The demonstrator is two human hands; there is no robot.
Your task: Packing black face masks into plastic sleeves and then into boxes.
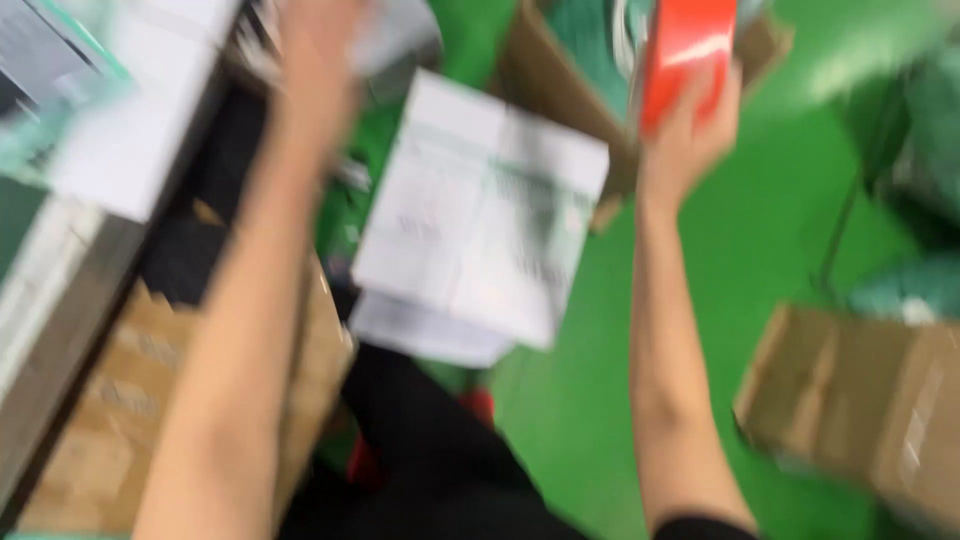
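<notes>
Tape, a red roll (685,55), sits at the top of the blurred head view, right of centre, raised above a green floor (760,250). The right hand (690,130) holds it from below, fingers curled around the lower edge of the roll, thumb side hidden by motion blur. The roll looks light and rigid, a glossy band probably wound on a stiff core; its smooth face may be slick, so the surest hold is likely across the flat sides or through the centre hole, not on the sticky outer layer.

The left hand (315,45) reaches up at the top left. It is badly smeared, and whether its fingers are spread or closed on something cannot be told; pale, blurred material lies around it.

Between the two forearms lies a white carton (485,205) with faint grey markings, tilted, with another white sheet or box edge (425,335) showing beneath it. Behind the tape stands an open brown cardboard box (555,85) with green contents. A second brown cardboard box (865,400) sits low at the right on the floor. At the left, a white box (130,110) rests on a grey ledge, with a brown carton (110,420) below it. Dark trousers (430,450) fill the bottom centre.
</notes>
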